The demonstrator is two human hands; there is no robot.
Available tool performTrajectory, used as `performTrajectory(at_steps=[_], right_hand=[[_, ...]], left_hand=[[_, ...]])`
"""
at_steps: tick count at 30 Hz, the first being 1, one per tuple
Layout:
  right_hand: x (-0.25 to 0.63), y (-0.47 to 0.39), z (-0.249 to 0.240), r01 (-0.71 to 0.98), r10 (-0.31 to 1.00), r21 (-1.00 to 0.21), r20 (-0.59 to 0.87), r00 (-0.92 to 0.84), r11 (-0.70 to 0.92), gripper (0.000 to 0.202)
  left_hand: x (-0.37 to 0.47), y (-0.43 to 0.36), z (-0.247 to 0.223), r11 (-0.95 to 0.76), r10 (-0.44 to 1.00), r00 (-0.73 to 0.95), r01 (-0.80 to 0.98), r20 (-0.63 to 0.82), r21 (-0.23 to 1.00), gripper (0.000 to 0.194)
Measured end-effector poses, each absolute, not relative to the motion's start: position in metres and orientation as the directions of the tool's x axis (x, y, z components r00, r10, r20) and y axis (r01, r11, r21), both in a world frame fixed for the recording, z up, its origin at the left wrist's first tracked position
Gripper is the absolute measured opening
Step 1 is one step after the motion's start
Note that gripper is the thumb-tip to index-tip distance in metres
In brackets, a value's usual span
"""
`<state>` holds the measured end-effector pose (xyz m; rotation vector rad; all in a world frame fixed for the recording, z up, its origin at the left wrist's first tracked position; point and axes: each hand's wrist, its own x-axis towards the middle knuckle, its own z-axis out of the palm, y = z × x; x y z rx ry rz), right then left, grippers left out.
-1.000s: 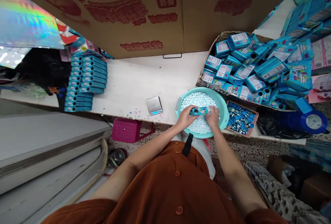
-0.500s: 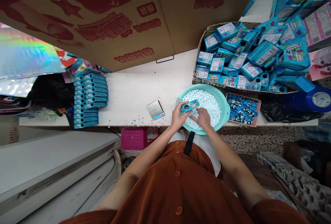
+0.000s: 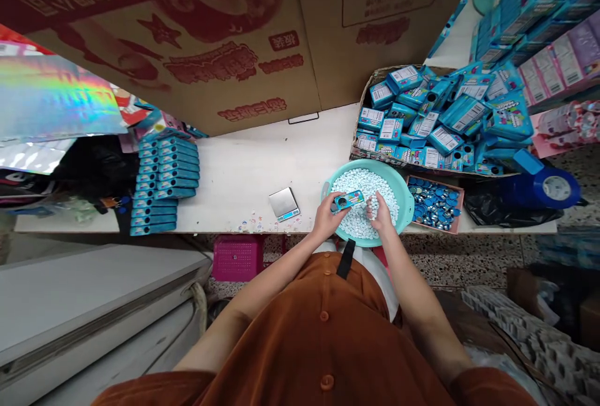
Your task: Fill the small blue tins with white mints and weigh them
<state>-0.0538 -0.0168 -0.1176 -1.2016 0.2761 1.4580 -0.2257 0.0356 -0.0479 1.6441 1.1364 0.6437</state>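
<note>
My left hand (image 3: 325,217) grips a small blue candy box (image 3: 349,200) with a round hole near one end, holding it over the mint-green basin (image 3: 409,206). Small white candies (image 3: 359,180) fill much of that basin. To the right of the box, my right hand (image 3: 382,213) is turned palm inward above the candies, its fingers curled around a few of them. A pink tray (image 3: 462,203) of blue and silver round caps (image 3: 434,203) stands just right of the basin.
A carton (image 3: 359,134) heaped with blue boxes (image 3: 431,109) stands behind the basin. Left of it lie a small digital scale (image 3: 284,203) and scattered bits. Further left are stacked blue boxes (image 3: 166,175). A large cardboard box (image 3: 225,56) borders the table's back.
My right hand has drawn back from the candies and turned, moving right, away from the blue box. My left hand still holds the box. The camera view has shifted slightly.
</note>
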Motion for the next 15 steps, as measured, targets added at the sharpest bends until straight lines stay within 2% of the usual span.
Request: performTrajectory(at_steps=[3, 6, 10, 15], right_hand=[[-0.043, -0.013, -0.090, -0.915, 0.693, -0.364, -0.705, 0.148, -0.174, 0.025], [-0.040, -0.008, -0.059, -0.930, 0.729, -0.363, -0.651, 0.212, -0.053, 0.021], [-0.052, 0.000, -0.022, -0.901, 0.753, -0.432, -0.581, 0.309, 0.036, 0.021], [-0.080, 0.005, -0.005, -0.793, 0.692, -0.604, -0.542, 0.478, 0.075, 0.027]], left_hand=[[-0.227, 0.034, -0.051, -0.090, 0.896, 0.434, 0.379, -0.091, 0.921, 0.035], [-0.226, 0.032, -0.053, -0.126, 0.877, 0.473, 0.384, -0.078, 0.914, 0.036], [-0.219, 0.029, -0.050, -0.178, 0.837, 0.540, 0.411, -0.082, 0.894, 0.039], [-0.210, 0.026, -0.044, -0.278, 0.778, 0.628, 0.380, -0.025, 0.882, 0.038]])
